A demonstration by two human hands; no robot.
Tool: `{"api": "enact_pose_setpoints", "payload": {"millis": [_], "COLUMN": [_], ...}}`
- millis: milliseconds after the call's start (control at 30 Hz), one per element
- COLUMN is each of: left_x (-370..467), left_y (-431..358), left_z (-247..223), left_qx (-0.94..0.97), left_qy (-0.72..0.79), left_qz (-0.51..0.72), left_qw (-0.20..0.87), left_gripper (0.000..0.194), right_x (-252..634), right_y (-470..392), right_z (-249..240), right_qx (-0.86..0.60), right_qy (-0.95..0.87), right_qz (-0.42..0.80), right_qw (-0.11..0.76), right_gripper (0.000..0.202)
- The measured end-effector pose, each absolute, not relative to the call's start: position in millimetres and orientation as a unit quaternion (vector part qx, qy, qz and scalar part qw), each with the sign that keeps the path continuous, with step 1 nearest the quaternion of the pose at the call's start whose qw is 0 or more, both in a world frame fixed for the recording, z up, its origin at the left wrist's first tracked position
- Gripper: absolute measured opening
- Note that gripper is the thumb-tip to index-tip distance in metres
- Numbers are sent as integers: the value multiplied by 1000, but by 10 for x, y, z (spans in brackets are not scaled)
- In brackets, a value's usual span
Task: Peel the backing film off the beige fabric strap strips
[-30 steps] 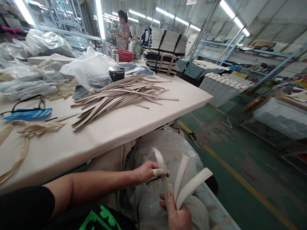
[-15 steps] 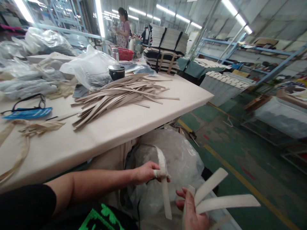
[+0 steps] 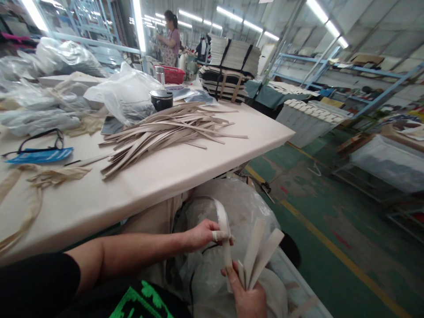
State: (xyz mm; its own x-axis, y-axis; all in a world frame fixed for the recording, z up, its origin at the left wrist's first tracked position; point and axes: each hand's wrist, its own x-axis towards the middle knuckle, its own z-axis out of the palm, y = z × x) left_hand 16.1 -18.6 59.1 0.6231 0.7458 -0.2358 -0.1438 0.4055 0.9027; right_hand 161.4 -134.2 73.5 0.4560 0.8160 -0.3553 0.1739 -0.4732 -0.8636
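My left hand (image 3: 207,235) pinches a pale beige fabric strip (image 3: 221,212) that curves up behind the fingers and hangs down below them; one finger has a light wrapping. Just below it, my right hand (image 3: 247,287) grips several similar strips (image 3: 261,247), whose ends fan upward. Its thumb and fingertips are also closed on the lower end of the strip in my left hand. Under both hands lies a large clear plastic bag (image 3: 245,198). A heap of beige strips (image 3: 165,132) is spread on the table beyond.
The pale-covered table (image 3: 198,170) has its edge just beyond my hands. On it are plastic bags (image 3: 122,92), a dark cup (image 3: 161,100), glasses (image 3: 39,142) and a blue packet (image 3: 39,155). A person (image 3: 170,39) stands far back. Stacked bundles (image 3: 232,66) stand behind the table.
My right hand has moved left and up to the hanging strip and taken hold of its lower end. The strips in it have swung more upright. My left hand has barely moved.
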Motion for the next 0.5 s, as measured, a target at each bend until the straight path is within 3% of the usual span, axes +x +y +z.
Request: {"api": "enact_pose_setpoints", "payload": {"millis": [300,500], "left_x": [118,110], "left_y": [-235,-355], "left_z": [711,661], "left_qx": [461,387], "left_qy": [284,184], "left_qz": [240,151], "left_qw": [806,891], "left_gripper": [48,41], "right_x": [1600,1759], "right_y": [-1295,-1175], "right_z": [803,718], "right_qx": [-787,-700], "right_qy": [-360,-465], "right_qz": [347,264], "right_qw": [361,473], "right_gripper": [54,43]}}
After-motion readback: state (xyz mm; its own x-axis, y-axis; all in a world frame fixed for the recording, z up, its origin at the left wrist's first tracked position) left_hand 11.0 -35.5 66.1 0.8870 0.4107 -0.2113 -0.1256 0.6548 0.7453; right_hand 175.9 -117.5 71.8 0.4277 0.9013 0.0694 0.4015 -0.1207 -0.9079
